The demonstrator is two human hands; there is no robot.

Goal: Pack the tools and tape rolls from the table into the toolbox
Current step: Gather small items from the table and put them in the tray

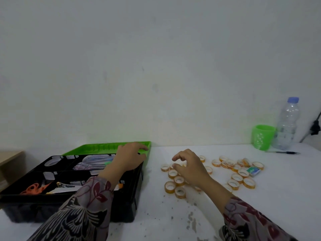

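We are looking down at a white table point(278, 202) where a person in patterned sleeves point(83, 214) is working between an open black toolbox point(26, 209) and a scatter of small orange-rimmed tape rolls point(234, 183). The toolbox is sitting at the table's left side, its green lid point(97, 147) lying back towards the wall. The left hand point(130, 157) is reaching across the toolbox to its far right corner, fingers relaxed and spread over the rim and the lid's edge, grasping nothing that we are able to see. The right hand point(189, 166) is hovering over the left part of the tape rolls, fingers loosely curled downward; we are seeing no roll gripped in it, and we cannot tell whether its fingertips are touching the roll beneath them. The rolls are all lying out on the table, right of the toolbox and apart from it. Inside the toolbox, orange-handled scissors point(33, 187) are lying in the near compartment beside a metal tool point(64, 187), while clear plastic packets point(93, 162) are filling a far compartment. A small green-and-white box point(254, 171) is resting at the right edge of the rolls. Further back on the right, a green cup point(263, 137) is standing just beside a clear water bottle point(287, 124), with a dark pen point(284, 152) lying in front of them.
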